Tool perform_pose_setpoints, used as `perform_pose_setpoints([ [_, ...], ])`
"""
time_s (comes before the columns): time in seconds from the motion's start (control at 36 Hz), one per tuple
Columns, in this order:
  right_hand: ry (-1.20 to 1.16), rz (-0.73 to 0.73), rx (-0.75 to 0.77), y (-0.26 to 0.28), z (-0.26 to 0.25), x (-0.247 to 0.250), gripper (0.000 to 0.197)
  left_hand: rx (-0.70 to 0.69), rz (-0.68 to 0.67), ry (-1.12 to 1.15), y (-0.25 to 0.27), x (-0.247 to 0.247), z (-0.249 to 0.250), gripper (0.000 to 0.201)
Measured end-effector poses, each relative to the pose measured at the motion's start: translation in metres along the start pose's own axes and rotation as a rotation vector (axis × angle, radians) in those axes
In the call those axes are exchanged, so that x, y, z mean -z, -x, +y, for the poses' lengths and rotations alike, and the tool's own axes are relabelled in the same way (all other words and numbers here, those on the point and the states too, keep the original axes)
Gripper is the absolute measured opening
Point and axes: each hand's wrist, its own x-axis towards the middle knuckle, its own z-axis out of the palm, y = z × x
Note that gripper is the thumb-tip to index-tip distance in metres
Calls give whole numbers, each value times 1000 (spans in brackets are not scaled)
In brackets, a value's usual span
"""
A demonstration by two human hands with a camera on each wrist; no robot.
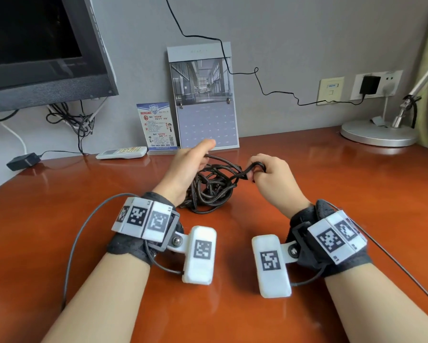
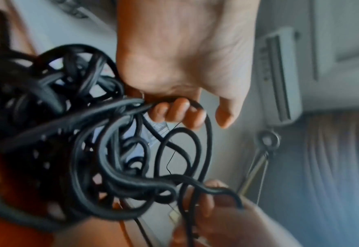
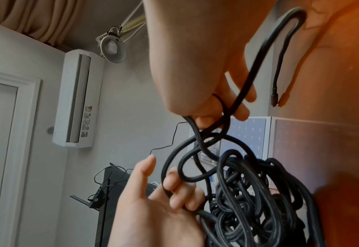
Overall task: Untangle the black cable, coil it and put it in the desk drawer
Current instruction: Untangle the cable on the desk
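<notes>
Black cable (image 1: 213, 186) tangle between hands, left grip (image 1: 190, 164) and right grip (image 1: 269, 173) each curled round a strand.

The wall calendar (image 1: 208, 125) is showing a faint grid of date numbers, with 23 and 24 just legible. The blue-headed card (image 1: 157, 125) is carrying print too small to read. The air conditioner (image 3: 77, 98) is bearing a yellow warning triangle.

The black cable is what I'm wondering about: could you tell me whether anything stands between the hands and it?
Nothing does. The left hand already has its grip on strands at the top of the black cable, and the right hand pinches a loop pulled from the tangle. The drawer is not in view.
</notes>
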Motion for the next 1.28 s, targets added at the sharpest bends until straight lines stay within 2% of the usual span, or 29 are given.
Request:
perform_pose_setpoints([
  [0.11, -60, -53, -70, 2, -4, 0, 40, -170, -198, -370, 2, 5, 2, 43],
  [0.19, -72, -85, -118, 2, -4, 1, 36, -196, -237, -412, -2, 8, -2, 40],
  [0.25, -90, -92, -129, 2, -4, 1, 34, -198, -244, -304, -4, 10, -5, 38],
  [0.33, -112, -76, -137, 1, -3, 0, 34, -179, -167, -66, -10, 14, -10, 38],
  [0.39, -142, -47, -149, 1, -3, 0, 35, -98, -77, 230, -18, 20, -16, 41],
  [0.44, -174, -27, -146, 0, -4, 0, 35, 24, 0, 556, -23, 26, -21, 35],
  [0.53, -177, -18, -155, 0, -4, -1, 34, 141, 25, 810, -25, 33, -22, 33],
  [0.61, -193, 0, -178, -1, -3, 0, 34, 153, -76, 835, -27, 35, -18, 30],
  [0.69, -220, 21, -192, 0, -1, 1, 34, 125, -200, 702, -27, 34, -16, 29],
  [0.75, -224, 36, -187, -1, 1, 1, 35, 129, -281, 680, -27, 36, -18, 34],
  [0.83, -196, 44, -175, -1, 3, 0, 35, 148, -347, 779, -27, 38, -21, 47],
  [0.92, -201, 85, -179, -2, 1, 0, 37, 105, -317, 925, -25, 37, -24, 46],
  [1.0, -190, 182, -203, -5, 4, 0, 38, 37, -171, 1095, -24, 34, -28, 26],
  [1.11, -127, 172, -269, -8, 11, -1, 36, -12, 6, 1197, -26, 34, -36, 29],
  [1.19, -148, 123, -352, -6, 13, -1, 34, -7, -11, 1313, -26, 37, -34, 22],
  [1.28, -187, 93, -423, -5, 13, 0, 32, 1, -77, 1303, -24, 42, -30, 17],
])
